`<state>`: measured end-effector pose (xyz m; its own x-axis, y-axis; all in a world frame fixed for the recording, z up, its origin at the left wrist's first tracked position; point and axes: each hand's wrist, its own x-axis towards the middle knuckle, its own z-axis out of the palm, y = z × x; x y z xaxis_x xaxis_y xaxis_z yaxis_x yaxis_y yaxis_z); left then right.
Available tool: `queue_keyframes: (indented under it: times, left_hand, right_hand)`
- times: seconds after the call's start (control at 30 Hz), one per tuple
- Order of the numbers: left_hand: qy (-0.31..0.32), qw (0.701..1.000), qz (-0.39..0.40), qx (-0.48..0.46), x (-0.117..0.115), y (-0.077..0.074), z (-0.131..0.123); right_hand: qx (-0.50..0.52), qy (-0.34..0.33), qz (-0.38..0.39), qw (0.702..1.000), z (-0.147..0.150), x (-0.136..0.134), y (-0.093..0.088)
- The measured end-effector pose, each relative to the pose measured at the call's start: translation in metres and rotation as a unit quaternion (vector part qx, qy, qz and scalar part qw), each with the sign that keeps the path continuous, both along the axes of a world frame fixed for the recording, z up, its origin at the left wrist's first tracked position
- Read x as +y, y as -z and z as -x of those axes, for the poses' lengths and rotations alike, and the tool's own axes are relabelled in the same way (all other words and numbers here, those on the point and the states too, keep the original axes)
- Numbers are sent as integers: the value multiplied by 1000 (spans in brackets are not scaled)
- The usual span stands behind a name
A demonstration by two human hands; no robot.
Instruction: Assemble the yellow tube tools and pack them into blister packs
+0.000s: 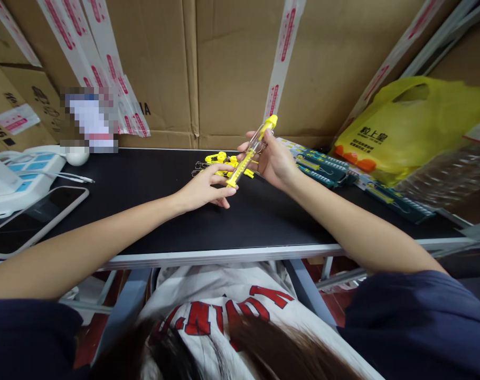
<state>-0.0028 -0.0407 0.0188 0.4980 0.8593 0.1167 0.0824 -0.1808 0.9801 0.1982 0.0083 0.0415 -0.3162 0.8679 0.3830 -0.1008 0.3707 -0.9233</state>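
A long clear tube with yellow ends point(252, 150) is held tilted above the black tabletop point(144, 221). My right hand point(272, 161) grips its upper clear part, fingers wrapped round it. My left hand point(206, 191) pinches its lower yellow end with the fingertips. Just behind the hands lies a small pile of yellow plastic parts and metal clips point(219, 162) on the table.
Green packaged cards point(322, 168) lie to the right, beside a yellow plastic bag point(414, 126). At the left are a phone point(34, 216), a white power strip point(13, 179) and a white cable. Cardboard boxes point(224, 68) wall the back.
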Motion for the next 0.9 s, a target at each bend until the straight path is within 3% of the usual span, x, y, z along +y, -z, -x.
queue_keyframes:
  times: [0.17,0.43,0.53,0.73,0.9]
  left_hand:
    - [23,999,-38,-14,2,5,0]
    - [69,997,5,27,-16,1,-4]
    - [67,997,9,30,-19,-4,-6]
    - [39,999,19,32,-18,-9,-5]
    - [49,998,1,38,-21,-9,-4]
  right_hand:
    - [18,20,7,1000,-8,9,-1]
    - [5,50,-5,999,-13,15,-6]
    - [-4,57,-32,998,-16,17,-9]
    - [20,35,1,999,-10,9,-6]
    - [43,56,-17,997,-13,11,-10]
